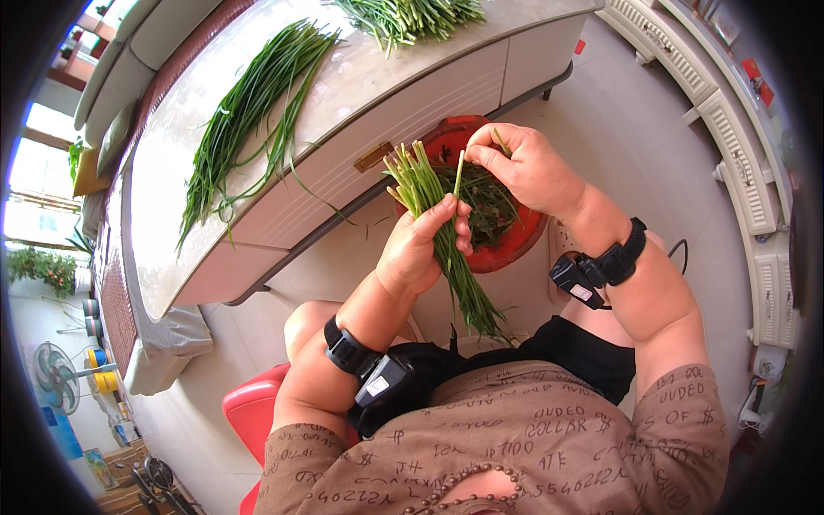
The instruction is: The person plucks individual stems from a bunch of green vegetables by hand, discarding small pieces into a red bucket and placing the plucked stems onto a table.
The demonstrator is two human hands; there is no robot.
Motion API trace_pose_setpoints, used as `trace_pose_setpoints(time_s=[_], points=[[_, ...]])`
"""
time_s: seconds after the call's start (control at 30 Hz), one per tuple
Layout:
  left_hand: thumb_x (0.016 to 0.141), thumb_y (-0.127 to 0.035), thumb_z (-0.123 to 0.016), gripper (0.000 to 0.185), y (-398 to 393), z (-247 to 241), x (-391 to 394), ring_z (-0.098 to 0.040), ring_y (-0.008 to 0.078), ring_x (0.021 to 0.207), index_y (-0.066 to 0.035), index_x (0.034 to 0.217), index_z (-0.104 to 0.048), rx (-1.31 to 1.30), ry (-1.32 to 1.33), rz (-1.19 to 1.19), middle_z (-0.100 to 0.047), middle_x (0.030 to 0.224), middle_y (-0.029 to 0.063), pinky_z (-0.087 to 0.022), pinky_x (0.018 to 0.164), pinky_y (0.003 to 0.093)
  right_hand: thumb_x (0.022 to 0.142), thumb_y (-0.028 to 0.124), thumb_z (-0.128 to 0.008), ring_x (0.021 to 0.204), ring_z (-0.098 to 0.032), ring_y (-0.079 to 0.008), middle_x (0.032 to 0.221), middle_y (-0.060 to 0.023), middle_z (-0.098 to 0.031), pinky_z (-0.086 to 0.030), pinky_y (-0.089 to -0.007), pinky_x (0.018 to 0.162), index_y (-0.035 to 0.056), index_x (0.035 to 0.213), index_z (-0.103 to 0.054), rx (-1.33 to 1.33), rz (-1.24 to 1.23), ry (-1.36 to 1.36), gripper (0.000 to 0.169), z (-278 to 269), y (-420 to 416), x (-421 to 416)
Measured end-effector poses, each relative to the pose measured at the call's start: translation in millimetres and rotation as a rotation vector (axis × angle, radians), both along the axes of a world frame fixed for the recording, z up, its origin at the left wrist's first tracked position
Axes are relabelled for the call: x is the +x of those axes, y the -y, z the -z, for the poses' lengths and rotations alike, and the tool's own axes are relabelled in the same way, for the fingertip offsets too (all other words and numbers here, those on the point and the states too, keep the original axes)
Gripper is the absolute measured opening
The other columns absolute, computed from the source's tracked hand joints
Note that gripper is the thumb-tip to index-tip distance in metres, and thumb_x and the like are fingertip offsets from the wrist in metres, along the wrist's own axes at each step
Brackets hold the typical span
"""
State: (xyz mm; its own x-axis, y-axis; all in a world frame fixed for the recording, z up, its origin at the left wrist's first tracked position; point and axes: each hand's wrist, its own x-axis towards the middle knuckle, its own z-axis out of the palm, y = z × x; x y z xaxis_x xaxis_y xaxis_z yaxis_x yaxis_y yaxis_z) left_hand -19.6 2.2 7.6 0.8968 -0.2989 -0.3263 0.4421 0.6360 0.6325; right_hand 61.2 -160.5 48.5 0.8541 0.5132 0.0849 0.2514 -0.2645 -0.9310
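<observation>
My left hand (418,248) is closed around a bunch of garlic chives (444,225), pale cut ends pointing up and away, green leaves hanging toward my lap. One stalk (459,174) stands apart from that bunch, above my left thumb. At its tip, the thumb and forefinger of my right hand (524,164) are pinched together. A short piece of stalk (501,143) sticks out between my right fingers. Below both hands is a red plastic basin (508,254) holding loose green and brownish trimmings (492,206). My left hand partly covers its near left side.
A table (360,84) with drawers stands ahead, bearing a long pile of chives (257,109) and another bundle (412,16) at its far edge. Some leaves droop over the front edge. A red plastic chair (257,399) is under me; a white cabinet (740,154) lines the right.
</observation>
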Motion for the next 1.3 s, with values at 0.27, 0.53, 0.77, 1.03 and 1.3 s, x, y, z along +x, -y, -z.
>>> trace_pose_setpoints(time_s=[0.27, 0.53, 0.77, 1.03, 1.3], points=[[0.084, -0.024, -0.055, 0.023, -1, 1, 1, -0.050, 0.0129, 0.057, -0.002, 0.090, -0.055, 0.063, -0.040, -0.021, -0.052, 0.069, 0.0026, -0.044, 0.053, 0.0259, 0.086, 0.025, -0.053, 0.073, -0.049, -0.0054, 0.081, 0.0009, -0.058, -0.040, -0.0192, 0.067, 0.0024, 0.101, -0.059, 0.209, -0.063, -0.371, 0.028, 9, -10, -11], [0.083, -0.021, -0.055, 0.022, -5, -5, -4, -0.046, 0.0118, 0.058, 0.000, 0.092, -0.054, 0.218, -0.017, 0.088, -0.048, 0.066, 0.0010, -0.042, 0.057, 0.0278, 0.087, 0.018, -0.049, 0.055, -0.036, -0.0009, 0.074, 0.0032, -0.051, -0.025, -0.0138, 0.041, 0.0070, 0.085, -0.057, 0.604, 0.423, -0.269, 0.014, -9, 44, 51], [0.082, -0.016, -0.054, 0.018, -7, 1, -6, -0.047, 0.0131, 0.058, 0.000, 0.088, -0.054, 0.328, -0.054, 0.052, -0.049, 0.066, 0.0036, -0.043, 0.055, 0.0288, 0.088, 0.017, -0.045, 0.056, -0.036, -0.0040, 0.081, -0.0007, -0.053, -0.026, -0.0166, 0.042, 0.0034, 0.086, -0.055, 0.747, 0.729, -0.112, 0.017, -15, 122, 79], [0.078, -0.009, -0.052, 0.012, -6, 18, 5, -0.045, 0.0140, 0.055, 0.001, 0.084, -0.052, 0.239, -0.126, -0.331, -0.046, 0.063, 0.0041, -0.042, 0.052, 0.0301, 0.089, 0.017, -0.044, 0.059, -0.037, -0.0048, 0.083, -0.0017, -0.053, -0.026, -0.0165, 0.043, 0.0016, 0.089, -0.055, 0.774, 0.639, -0.064, 0.019, -22, 115, 61], [0.079, -0.010, -0.050, 0.009, 3, 18, 14, -0.042, 0.0123, 0.056, -0.002, 0.079, -0.051, 0.245, -0.225, -0.499, -0.043, 0.065, 0.0012, -0.040, 0.054, 0.0290, 0.090, 0.018, -0.043, 0.062, -0.038, -0.0061, 0.084, -0.0047, -0.054, -0.030, -0.0173, 0.048, 0.0020, 0.089, -0.054, 0.828, 0.614, 0.040, 0.020, -33, 105, 47]])
